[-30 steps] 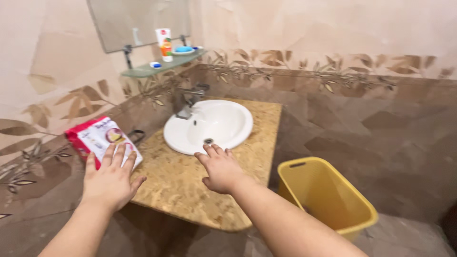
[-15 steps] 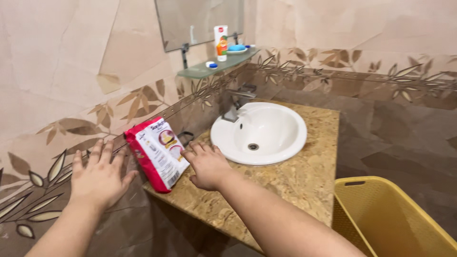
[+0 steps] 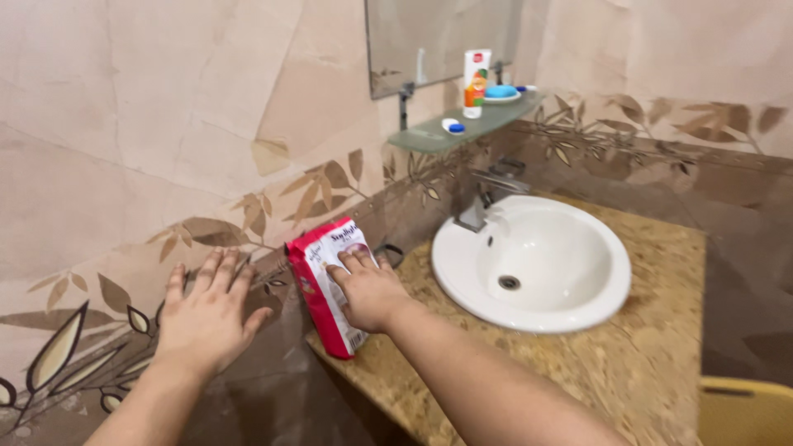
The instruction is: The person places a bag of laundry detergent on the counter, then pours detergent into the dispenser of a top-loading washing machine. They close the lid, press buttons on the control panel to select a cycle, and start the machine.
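A red-and-white packet (image 3: 330,285) is stood upright at the desk's (image 3: 644,363) left edge, steadied by the right hand (image 3: 369,291) pressed flat against its face. The left hand (image 3: 206,314), fingers spread wide and holding nothing, is braced beside it against the tiled wall (image 3: 165,124).

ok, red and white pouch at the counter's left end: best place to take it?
Probably by the top edge of the red and white pouch, pinched from above. It stands upright at the counter end, with the right hand flat on its front and the wall close behind. The left hand is spread, off the pouch.
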